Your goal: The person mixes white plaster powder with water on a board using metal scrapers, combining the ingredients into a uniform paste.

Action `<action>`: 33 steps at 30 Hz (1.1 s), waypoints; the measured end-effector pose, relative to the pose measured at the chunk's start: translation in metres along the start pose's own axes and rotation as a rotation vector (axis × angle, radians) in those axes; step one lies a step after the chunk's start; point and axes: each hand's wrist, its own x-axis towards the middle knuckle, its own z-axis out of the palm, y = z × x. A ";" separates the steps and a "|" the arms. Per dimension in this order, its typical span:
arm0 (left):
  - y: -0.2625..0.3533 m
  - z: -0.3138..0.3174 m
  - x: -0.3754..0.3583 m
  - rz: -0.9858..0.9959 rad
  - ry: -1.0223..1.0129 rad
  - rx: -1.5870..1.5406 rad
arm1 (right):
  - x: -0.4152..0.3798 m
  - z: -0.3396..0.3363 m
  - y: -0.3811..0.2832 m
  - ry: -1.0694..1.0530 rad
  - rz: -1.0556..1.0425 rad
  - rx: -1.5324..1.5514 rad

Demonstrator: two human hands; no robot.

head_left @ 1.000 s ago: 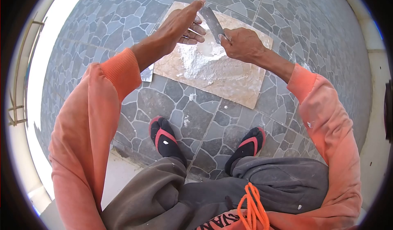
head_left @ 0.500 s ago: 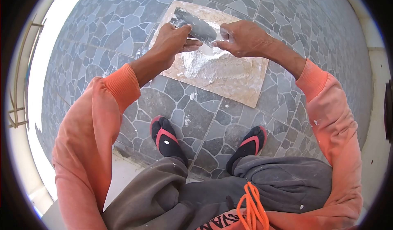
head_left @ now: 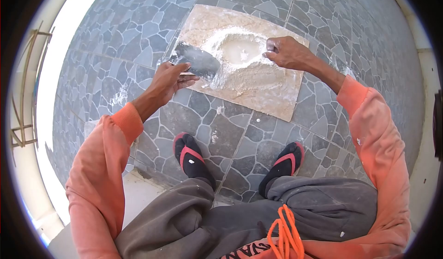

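My L grip (head_left: 167, 80) holds the dark blade (head_left: 199, 61) over the board's L edge (head_left: 182, 33), R grip (head_left: 290, 53) curled, can't tell if empty; blade nudge cd breach powder rim (head_left: 215, 43), spilling apparent liquid (head_left: 239, 51).

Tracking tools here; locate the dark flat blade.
Head view, left of centre: the blade is in the left hand, beside the white powder on the pale board.
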 end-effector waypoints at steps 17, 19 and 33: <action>0.094 0.039 0.007 0.779 -0.055 1.127 | 0.011 -0.051 -0.078 0.544 -0.505 -0.285; 0.098 0.029 0.000 0.682 -0.011 1.049 | 0.009 -0.053 -0.079 0.554 -0.511 -0.266; -0.012 -0.069 -0.011 0.027 0.076 0.381 | -0.156 0.078 -0.068 -0.301 -0.364 0.265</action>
